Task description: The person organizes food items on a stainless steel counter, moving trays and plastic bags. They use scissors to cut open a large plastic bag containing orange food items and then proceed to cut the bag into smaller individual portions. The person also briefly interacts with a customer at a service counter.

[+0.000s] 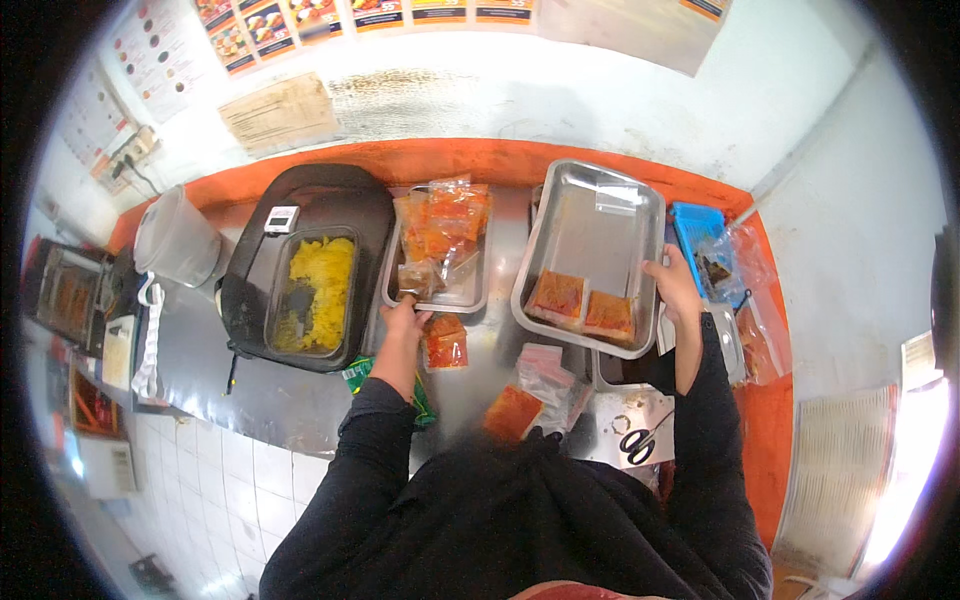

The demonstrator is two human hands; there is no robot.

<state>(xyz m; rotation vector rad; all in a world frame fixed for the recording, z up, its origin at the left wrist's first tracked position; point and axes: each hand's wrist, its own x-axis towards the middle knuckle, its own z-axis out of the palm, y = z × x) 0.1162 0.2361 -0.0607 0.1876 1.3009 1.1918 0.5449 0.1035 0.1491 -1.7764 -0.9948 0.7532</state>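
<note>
My left hand [403, 324] grips the front rim of a small metal tray [459, 306], which holds several clear bags of orange-red sauce [450, 221]. Just below that hand, one more sauce bag [447, 346] lies on the steel counter. At the right, my right hand [673, 286] has hold of the side of a larger metal tray [589, 232]. Two flat bags of reddish-brown sauce [556, 294] lie at its near end, and a clear empty-looking bag [613, 198] is at its far end. Another metal tray [619, 371] shows partly beneath it.
Empty-looking zip bags [551, 375] and a sauce bag [513, 411] lie near my torso. Black-handled scissors [637, 446] rest at front right. Left are a container of yellow food [322, 292], a white timer [281, 220] and a plastic bucket [176, 238]. A blue basket [697, 232] stands far right.
</note>
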